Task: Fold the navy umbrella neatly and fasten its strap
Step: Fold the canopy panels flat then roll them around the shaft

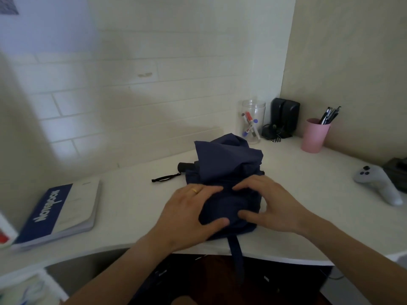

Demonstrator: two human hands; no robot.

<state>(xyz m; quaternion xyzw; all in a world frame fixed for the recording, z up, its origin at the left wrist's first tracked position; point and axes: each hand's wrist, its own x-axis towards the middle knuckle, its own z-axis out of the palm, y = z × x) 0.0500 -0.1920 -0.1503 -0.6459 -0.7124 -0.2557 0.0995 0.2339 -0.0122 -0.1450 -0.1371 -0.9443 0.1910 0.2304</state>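
Observation:
The navy umbrella (226,166) lies collapsed and rumpled on the white desk (132,205), its loose cloth bunched up at the far side. Its black handle (186,166) points left, with a black wrist cord (165,178) trailing on the desk. A navy strap (236,249) hangs from the cloth over the desk's front edge. My left hand (191,214) presses flat on the left of the near cloth, thumb pinching a fold. My right hand (271,205) presses on the right side, fingers and thumb around the same fold.
A blue and white notebook (59,214) lies at the left. A clear jar of markers (252,121), black speakers (284,116) and a pink cup of pens (315,135) stand at the back right. A grey game controller (378,183) rests at the right edge.

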